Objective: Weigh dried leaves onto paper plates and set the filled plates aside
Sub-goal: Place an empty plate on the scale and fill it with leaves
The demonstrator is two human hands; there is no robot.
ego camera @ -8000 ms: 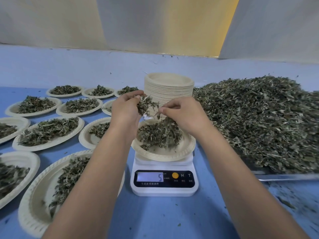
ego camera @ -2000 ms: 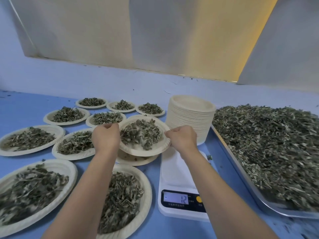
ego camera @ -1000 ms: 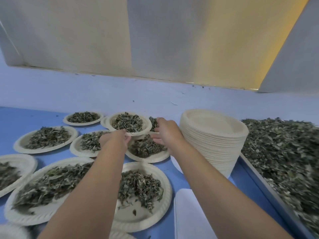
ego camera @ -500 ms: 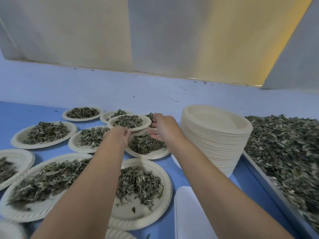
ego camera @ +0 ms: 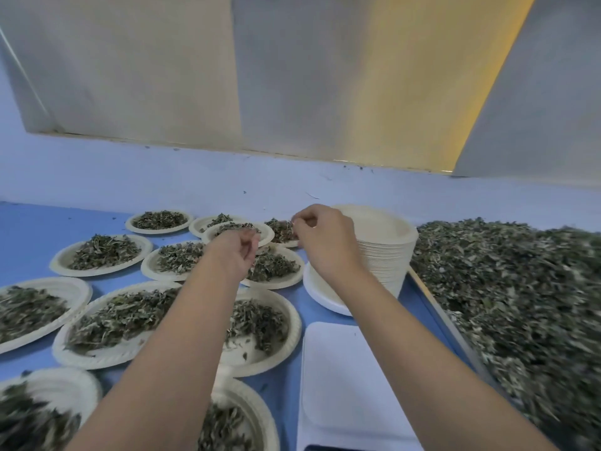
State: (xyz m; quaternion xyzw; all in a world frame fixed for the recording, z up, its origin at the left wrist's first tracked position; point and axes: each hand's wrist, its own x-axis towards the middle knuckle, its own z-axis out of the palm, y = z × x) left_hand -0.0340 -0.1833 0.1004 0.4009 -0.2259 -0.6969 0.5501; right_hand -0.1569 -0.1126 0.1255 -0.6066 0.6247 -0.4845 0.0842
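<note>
Just beyond the left hand (ego camera: pixel 232 253), filled plate (ego camera: pixel 268 237) of dried leaves (ego camera: pixel 234 226) set among other filled plates (ego camera: pixel 100 252), both hands loosely curled, holding nothing, stack of empty plates (ego camera: pixel 385 242) beside the right hand (ego camera: pixel 325 244) (scale (ego camera: pixel 351 385) nearer the wrists)

Head-worn view, close, facing down over table (ego camera: pixel 48 222), edges seemingly blurred

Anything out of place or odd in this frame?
One filled plate in the back row seems to rest on its neighbours' rims, not flat on the table. A lone empty plate pokes out from under the plate stack.
</note>
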